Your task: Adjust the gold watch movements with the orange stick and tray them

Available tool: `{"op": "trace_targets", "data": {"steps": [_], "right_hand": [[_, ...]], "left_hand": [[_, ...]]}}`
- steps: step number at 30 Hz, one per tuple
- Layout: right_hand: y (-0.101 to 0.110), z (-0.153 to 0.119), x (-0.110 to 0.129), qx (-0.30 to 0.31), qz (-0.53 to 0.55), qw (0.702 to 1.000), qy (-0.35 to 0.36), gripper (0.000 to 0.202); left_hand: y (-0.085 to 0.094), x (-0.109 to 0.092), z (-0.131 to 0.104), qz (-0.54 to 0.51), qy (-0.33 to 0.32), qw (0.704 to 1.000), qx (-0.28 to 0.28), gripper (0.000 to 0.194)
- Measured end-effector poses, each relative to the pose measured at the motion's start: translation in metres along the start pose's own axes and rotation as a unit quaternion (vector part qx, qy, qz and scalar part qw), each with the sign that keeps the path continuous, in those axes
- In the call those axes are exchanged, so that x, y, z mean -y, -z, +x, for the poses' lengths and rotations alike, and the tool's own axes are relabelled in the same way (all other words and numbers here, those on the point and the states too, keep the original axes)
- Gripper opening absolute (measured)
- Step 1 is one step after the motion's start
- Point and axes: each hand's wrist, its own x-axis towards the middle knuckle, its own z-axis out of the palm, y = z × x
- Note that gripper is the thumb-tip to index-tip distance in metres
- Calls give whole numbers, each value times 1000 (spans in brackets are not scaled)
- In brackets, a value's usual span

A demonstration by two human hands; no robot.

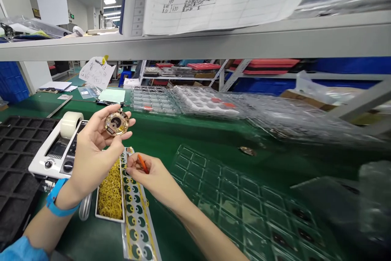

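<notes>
One round metal part (117, 123), gold-coloured, raised above the green table (159, 130); left hand (98, 151) holds it by the edge, fingers curled round it. Right hand (152, 175): narrow grip on an orange tool (142, 163), fingertips at the far end of a sticker strip (135, 222); contact with strip, cannot tell. White box (110, 219) of yellow rings (110, 196) lies just left of the strip. Clear tray (221, 189) to the right; tape dispenser (55, 147) left of the box.

Blue wristband (52, 200), left side; rumpled sleeve (26, 249) (blue too).
</notes>
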Motion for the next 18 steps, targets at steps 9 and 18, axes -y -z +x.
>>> {"op": "trace_targets", "data": {"steps": [9, 18], "right_hand": [[-8, 3, -15, 24, -59, 998, -4, 20], [-3, 3, -18, 34, -155, 986, 44, 21]], "left_hand": [[0, 3, 2, -23, 3, 1000, 19, 43], [-3, 7, 0, -10, 29, 998, 48, 43]]}}
